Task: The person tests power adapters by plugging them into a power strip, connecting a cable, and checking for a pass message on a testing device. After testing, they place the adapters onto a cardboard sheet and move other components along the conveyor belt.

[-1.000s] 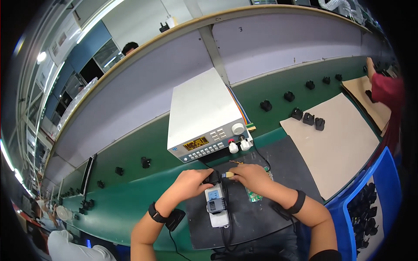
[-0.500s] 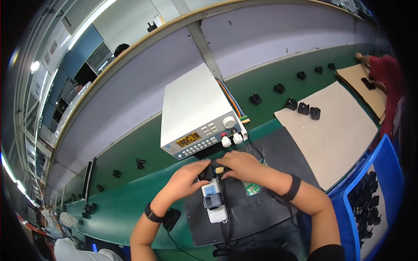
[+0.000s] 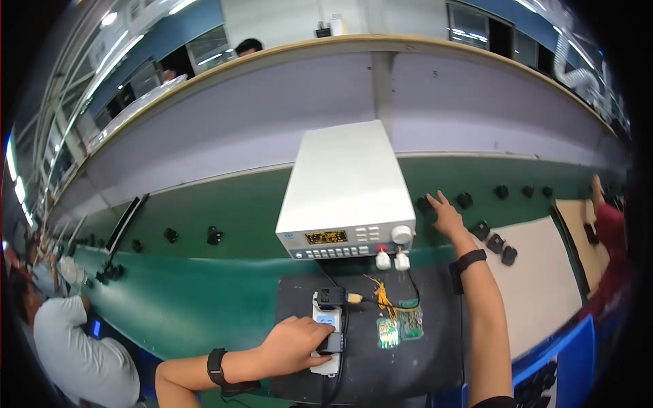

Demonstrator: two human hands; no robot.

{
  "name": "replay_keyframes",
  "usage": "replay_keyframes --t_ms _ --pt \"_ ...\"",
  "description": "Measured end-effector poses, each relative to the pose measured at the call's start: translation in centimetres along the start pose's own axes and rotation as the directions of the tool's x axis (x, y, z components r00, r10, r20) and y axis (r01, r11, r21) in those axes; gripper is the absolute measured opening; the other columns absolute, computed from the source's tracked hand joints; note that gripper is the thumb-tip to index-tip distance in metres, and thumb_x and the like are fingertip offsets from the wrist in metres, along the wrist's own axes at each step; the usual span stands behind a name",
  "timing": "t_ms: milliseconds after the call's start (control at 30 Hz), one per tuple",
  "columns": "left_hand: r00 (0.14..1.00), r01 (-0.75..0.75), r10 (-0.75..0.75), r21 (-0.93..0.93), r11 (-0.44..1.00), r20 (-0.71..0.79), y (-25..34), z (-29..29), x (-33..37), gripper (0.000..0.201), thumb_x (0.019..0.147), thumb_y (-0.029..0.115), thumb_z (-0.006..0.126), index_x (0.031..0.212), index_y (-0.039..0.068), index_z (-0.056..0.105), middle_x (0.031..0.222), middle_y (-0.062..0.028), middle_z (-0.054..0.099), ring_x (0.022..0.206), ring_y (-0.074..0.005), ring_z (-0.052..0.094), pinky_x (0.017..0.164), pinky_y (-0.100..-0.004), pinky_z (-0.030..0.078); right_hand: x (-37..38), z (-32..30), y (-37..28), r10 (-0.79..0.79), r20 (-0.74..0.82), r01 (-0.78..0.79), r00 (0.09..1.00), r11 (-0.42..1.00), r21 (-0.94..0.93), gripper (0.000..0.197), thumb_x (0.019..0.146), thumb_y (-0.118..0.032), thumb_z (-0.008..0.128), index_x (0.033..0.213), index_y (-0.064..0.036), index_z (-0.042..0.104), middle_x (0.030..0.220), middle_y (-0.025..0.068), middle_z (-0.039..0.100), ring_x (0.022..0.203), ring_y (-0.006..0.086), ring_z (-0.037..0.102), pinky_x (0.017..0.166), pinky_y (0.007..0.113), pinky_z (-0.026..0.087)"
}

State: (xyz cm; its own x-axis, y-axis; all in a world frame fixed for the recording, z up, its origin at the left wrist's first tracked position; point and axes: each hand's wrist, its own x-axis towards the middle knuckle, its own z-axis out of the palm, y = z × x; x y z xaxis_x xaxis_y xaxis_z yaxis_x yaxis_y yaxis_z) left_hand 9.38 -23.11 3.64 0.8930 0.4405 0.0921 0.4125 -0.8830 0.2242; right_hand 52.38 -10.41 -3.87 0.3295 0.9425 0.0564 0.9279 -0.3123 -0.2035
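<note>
Co-worker, far left: person in a light shirt (image 3: 85, 350), beside the green table (image 3: 156, 292).
Loose adapters, left: three black plugs (image 3: 214, 235), spaced apart on the table.
Left hand (image 3: 292, 347): fingers and thumb closed about the grey adapter (image 3: 335, 343), which sits on the white power strip (image 3: 325, 368) on the dark mat (image 3: 381, 377).
Black adapter (image 3: 332, 296): at the strip's far end, a yellow connector (image 3: 354, 298) at its right side.
Instrument (image 3: 347, 183): white box, lit display, two white plugs at lower right of its front.
Circuit boards (image 3: 411, 324): two, green, side by side on the mat, yellow wires (image 3: 382, 296) above them.
Right hand (image 3: 447, 219): fingers partly spread, fingertips at a black plug adapter (image 3: 424, 206) right of the instrument; contact cannot be told.
Row: four black adapters (image 3: 501, 192), right of that hand.
Trio: three black adapters (image 3: 496, 243), at the beige sheet's (image 3: 537, 292) far left corner.
Blue bin (image 3: 577, 364): lower right, black pieces inside.
Red sleeve (image 3: 607, 248): second co-worker, far right.
</note>
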Motion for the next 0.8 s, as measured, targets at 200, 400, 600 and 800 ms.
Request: replay_keyframes --t_ms 200,400,600,800 --pt "1.0 0.002 -0.002 -0.039 0.999 0.003 0.1 0.5 -0.3 0.05 0.068 0.032 0.074 0.1 -0.001 0.055 0.08 -0.0092 0.062 0.075 -0.0262 0.06 0.063 -0.035 0.05 8.7 5.4 1.7 -0.185 -0.051 0.192 0.981 0.946 0.261 0.069 0.064 -0.007 0.076 0.127 -0.0216 0.052 0.14 0.012 0.039 0.122 0.0333 0.045 0.097 0.038 0.043" --pt "0.997 -0.035 0.034 0.008 0.999 0.075 -0.5 0.9 0.4 0.043 0.069 0.033 0.072 0.094 0.0 0.057 0.077 -0.0093 0.062 0.072 -0.0252 0.062 0.06 -0.0341 0.051 7.6 5.2 -0.3 -0.107 -0.105 0.128 0.989 0.968 0.215 0.05 0.069 -0.005 0.071 0.116 -0.0196 0.059 0.129 0.0065 0.051 0.112 0.0312 0.053 0.092 0.039 0.046" --pt "0.996 -0.046 0.043 0.037 0.998 0.076 -0.9 0.4 0.6 0.047 0.071 0.036 0.071 0.102 0.001 0.061 0.082 -0.0062 0.064 0.074 -0.0208 0.062 0.058 -0.0304 0.052 7.7 4.4 -2.1 -0.012 -0.059 0.021 0.998 0.987 0.157 0.049 0.07 -0.006 0.071 0.115 -0.0239 0.06 0.123 0.005 0.055 0.109 0.0297 0.055 0.088 0.04 0.048" --pt "0.992 -0.066 0.073 0.068 0.996 -0.102 0.9 -3.1 0.0 0.046 0.069 0.038 0.073 0.102 0.007 0.061 0.084 -0.0042 0.065 0.07 -0.019 0.063 0.059 -0.0297 0.052 6.5 4.0 -3.8 0.01 -0.117 -0.004 0.993 0.999 0.049 0.048 0.068 -0.009 0.073 0.111 -0.0271 0.062 0.115 0.0051 0.059 0.1 0.0322 0.058 0.084 0.042 0.049"
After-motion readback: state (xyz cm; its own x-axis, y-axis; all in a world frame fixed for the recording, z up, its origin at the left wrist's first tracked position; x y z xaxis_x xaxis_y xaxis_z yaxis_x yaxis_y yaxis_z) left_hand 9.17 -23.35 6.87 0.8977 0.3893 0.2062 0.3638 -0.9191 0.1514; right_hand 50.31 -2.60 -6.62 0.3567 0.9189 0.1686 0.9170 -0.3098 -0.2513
